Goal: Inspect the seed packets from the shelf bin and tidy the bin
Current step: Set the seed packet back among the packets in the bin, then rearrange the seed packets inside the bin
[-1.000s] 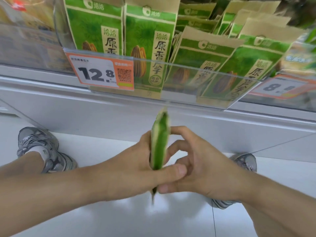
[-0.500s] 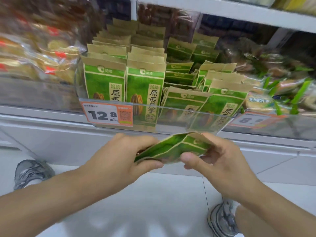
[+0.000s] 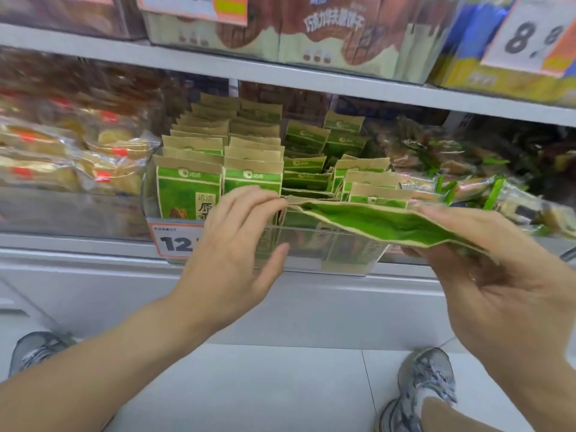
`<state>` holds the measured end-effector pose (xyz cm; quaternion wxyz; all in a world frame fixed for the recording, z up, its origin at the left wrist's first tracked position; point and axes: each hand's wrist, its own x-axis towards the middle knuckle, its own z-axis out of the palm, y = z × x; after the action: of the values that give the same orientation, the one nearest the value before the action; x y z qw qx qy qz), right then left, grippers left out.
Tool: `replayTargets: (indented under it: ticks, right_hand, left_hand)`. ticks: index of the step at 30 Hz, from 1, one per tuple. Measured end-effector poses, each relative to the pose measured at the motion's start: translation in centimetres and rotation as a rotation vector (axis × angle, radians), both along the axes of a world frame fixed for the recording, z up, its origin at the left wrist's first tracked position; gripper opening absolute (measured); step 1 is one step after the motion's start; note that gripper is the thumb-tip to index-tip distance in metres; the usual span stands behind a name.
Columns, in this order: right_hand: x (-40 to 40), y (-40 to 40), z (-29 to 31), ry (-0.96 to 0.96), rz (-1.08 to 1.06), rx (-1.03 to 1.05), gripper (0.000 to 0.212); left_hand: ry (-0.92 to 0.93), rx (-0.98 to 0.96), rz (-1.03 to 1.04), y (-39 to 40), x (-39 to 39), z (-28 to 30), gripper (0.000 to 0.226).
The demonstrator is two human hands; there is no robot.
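A green and tan seed packet [image 3: 374, 221] lies nearly flat in the air in front of the shelf bin. My right hand [image 3: 498, 275] pinches its right end, thumb on top and fingers beneath. My left hand [image 3: 232, 254] is at its left end with fingers spread and fairly straight, fingertips at the packet's edge. Behind stands the clear plastic bin [image 3: 311, 244] full of several matching green packets [image 3: 190, 188]: two tidy upright rows on the left, leaning and jumbled ones [image 3: 358, 169] on the right.
An orange and white price tag [image 3: 174, 241] reading 12 is on the bin's front. Clear-wrapped snacks [image 3: 71, 163] fill the bin at left, green-wrapped ones [image 3: 467, 182] at right. An upper shelf [image 3: 280, 70] carries boxed biscuits. My shoes [image 3: 427, 381] stand on the white floor.
The packet has gone from upright on edge to nearly flat and risen level with the bin. My left hand's pinch has loosened to spread fingers. The view tilted upward.
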<state>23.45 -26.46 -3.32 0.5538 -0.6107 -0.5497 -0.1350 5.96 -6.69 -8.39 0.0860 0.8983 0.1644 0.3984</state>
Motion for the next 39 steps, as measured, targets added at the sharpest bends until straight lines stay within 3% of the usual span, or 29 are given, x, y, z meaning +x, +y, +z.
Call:
replayTargets:
  ticks: [7,17,19,22,25,28,39]
  right_hand:
    - [0.6,2.0,0.2,-0.293,-0.083,-0.059,0.022]
    - [0.4,7.5,0.3,-0.366,-0.157,-0.251,0.017]
    - [0.6,8.7,0.8,-0.378,-0.238,-0.337,0.026]
    - [-0.2,10.8,1.6,-0.563,-0.343,-0.410,0.053]
    - [-1.6,13.0,1.2,-0.641,-0.387,-0.735,0.074]
    - [-1.8,14.6,0.3,-0.708,-0.511,-0.955,0.077]
    - [1.3,19.6,2.3,-0.515,-0.318,-1.197,0.100]
  left_hand:
    - [0.150,0.025,0.089,0.2,0.5,-0.6,0.068]
    - [0.185,-0.019,0.120,0.3,-0.3,-1.0,0.068]
    - [0.191,-0.020,0.138,0.5,-0.3,-1.1,0.066]
    - [0.192,-0.009,0.166,0.6,-0.1,-1.1,0.063]
    - [0.191,0.024,0.231,1.0,0.1,-0.7,0.060]
    - [0.158,0.024,0.279,1.4,0.1,-0.4,0.062]
    - [0.100,0.037,0.239,2.0,0.3,0.1,0.065]
